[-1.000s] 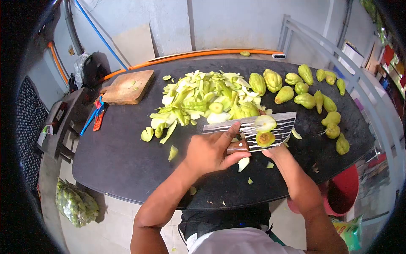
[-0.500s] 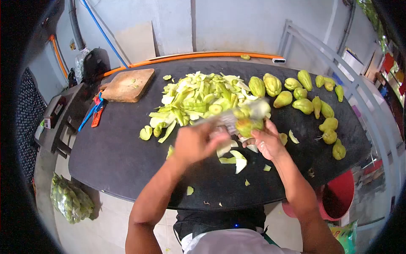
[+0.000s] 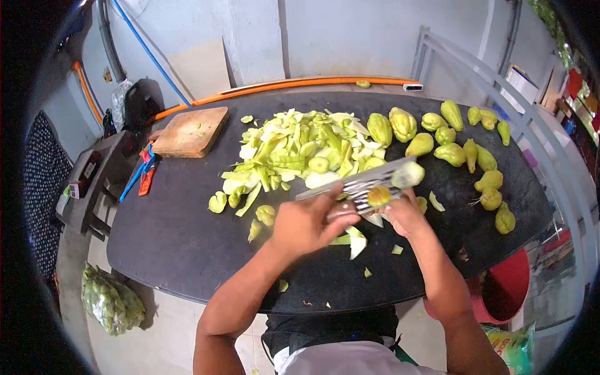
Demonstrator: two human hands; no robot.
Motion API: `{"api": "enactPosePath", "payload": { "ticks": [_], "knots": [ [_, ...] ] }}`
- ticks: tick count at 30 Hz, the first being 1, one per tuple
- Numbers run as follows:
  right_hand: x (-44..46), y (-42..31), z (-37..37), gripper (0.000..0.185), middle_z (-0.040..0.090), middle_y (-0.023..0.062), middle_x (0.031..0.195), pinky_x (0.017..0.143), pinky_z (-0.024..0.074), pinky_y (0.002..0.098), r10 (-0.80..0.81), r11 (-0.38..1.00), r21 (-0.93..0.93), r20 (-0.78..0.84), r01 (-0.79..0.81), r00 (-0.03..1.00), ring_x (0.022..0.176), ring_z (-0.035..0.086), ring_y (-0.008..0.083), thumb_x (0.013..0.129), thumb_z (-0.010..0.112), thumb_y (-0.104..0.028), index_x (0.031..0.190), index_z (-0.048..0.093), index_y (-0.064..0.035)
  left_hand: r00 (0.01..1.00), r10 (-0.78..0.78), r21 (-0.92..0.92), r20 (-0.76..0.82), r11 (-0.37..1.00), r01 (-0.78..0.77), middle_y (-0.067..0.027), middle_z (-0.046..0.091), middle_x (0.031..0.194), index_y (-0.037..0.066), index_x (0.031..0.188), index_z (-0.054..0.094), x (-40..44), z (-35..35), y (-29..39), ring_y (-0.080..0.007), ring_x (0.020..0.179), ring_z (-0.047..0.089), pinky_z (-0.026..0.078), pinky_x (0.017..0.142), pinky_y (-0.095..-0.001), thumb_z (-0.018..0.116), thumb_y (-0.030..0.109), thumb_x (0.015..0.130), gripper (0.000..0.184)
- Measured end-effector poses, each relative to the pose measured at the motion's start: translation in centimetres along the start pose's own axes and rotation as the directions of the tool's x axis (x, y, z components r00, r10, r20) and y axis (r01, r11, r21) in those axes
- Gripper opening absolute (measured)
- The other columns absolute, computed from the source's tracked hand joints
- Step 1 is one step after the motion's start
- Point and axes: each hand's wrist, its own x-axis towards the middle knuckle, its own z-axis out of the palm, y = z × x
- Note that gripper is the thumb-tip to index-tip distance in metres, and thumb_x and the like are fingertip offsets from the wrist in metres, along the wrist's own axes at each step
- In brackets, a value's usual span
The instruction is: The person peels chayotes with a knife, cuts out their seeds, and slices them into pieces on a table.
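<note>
A broad knife (image 3: 350, 190) with a wooden handle is gripped in my left hand (image 3: 306, 225), its wide blade slanting up to the right. Two cut pieces cling to the blade: a pale round slice (image 3: 407, 175) near the tip and a yellow-brown one (image 3: 379, 195) lower down. Behind the blade, my right hand (image 3: 403, 214) has its fingers curled; what they hold is mostly hidden by the blade. Beyond the knife lies a heap of green peels and slices (image 3: 300, 147). Below the blade are a curled peel (image 3: 357, 242) and small scraps.
Several whole green chayotes (image 3: 451, 154) lie along the table's right side. A wooden cutting board (image 3: 190, 132) and a blue and red tool (image 3: 145, 172) are at the left. A red bucket (image 3: 515, 278) stands below the right edge, a bag of green produce (image 3: 111, 300) at lower left.
The knife swung left, then came back over my right hand, with its blade now tilted more steeply. A green piece has appeared on the table left of my left hand.
</note>
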Motion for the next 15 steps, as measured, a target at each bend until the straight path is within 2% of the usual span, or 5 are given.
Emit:
{"api": "enactPosePath", "payload": {
  "ticks": [3,6,7,10,15],
  "knots": [
    [-0.2,1.4,-0.9,0.045,0.058,0.0067,0.127,0.102,0.0482,0.0337,-0.034,0.999,0.041,-0.007,0.035,0.999,0.119,0.057,0.0183,0.096,0.065,-0.014,0.136,0.047,-0.0062,0.966,0.212,0.044,-0.147,0.977,-0.208,-0.0129,0.071,0.074,0.002,0.129,0.063,0.1,0.7,0.4,-0.0300,0.060,0.070,0.055,0.053,-0.0382,0.073,0.056,0.084,0.071],
    [0.2,2.6,-2.4,0.044,0.058,0.0066,0.127,0.102,0.0485,0.0357,-0.136,0.973,0.207,0.143,0.104,0.980,0.118,0.057,0.0178,0.097,0.066,-0.019,0.135,0.048,-0.0068,0.981,0.186,-0.008,-0.064,0.982,-0.187,-0.0160,0.070,0.077,0.000,0.132,0.061,-0.2,0.1,1.1,-0.0324,0.070,0.072,0.058,0.061,-0.0393,0.077,0.050,0.082,0.073],
    [0.5,2.8,-2.7,0.048,0.058,0.0077,0.129,0.103,0.0490,0.0369,-0.147,0.985,0.109,0.157,0.130,0.977,0.118,0.058,0.0191,0.097,0.067,-0.025,0.136,0.047,-0.0069,0.949,0.275,0.044,-0.154,0.962,-0.271,-0.0113,0.069,0.071,0.002,0.135,0.058,-0.1,0.7,0.5,-0.0287,0.056,0.069,0.054,0.051,-0.0381,0.073,0.057,0.083,0.078],
    [0.4,2.9,-3.1,0.052,0.058,0.0084,0.129,0.103,0.0496,0.0376,-0.159,0.964,0.250,0.275,0.090,0.948,0.118,0.059,0.0203,0.095,0.069,-0.028,0.138,0.047,-0.0072,0.954,0.276,0.049,-0.121,0.961,-0.272,-0.0111,0.069,0.070,0.002,0.135,0.059,-0.2,0.1,0.8,-0.0282,0.057,0.069,0.054,0.050,-0.0381,0.073,0.057,0.083,0.078],
    [0.2,2.4,-2.4,0.060,0.060,0.0092,0.129,0.101,0.0512,0.0384,-0.178,0.970,0.204,0.217,0.134,0.960,0.117,0.060,0.0207,0.091,0.074,-0.032,0.138,0.048,-0.0058,0.955,0.274,-0.029,-0.114,0.960,-0.279,-0.0134,0.067,0.070,0.000,0.133,0.061,0.0,-0.3,0.6,-0.0305,0.061,0.069,0.055,0.056,-0.0386,0.076,0.053,0.081,0.075]
  ]
}}
